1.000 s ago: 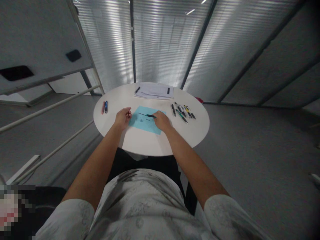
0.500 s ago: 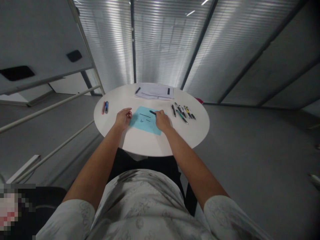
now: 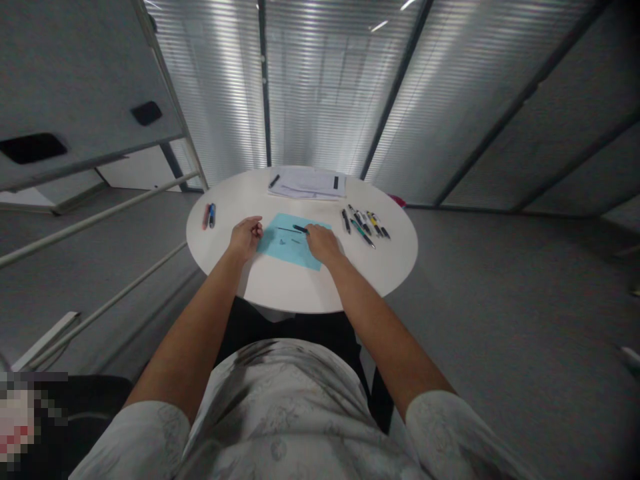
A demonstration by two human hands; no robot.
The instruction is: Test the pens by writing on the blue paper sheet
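A sheet of light blue paper lies on the white round table, with a dark line and a few small marks on it. My right hand is closed around a black pen and rests over the paper's right side. The pen points left, close to the upper line; whether its tip touches the paper I cannot tell. At the paper's left edge my left hand rests on its side, index finger stretched and the others loosely curled, with nothing visible in it.
Several pens and markers lie right of the paper. A red marker and a blue one are at the left. Behind is a stack of white papers with a black pen on it. A wheeled board frame stands left.
My right hand and the black pen have shifted slightly left over the blue paper. My left hand has stayed in place.
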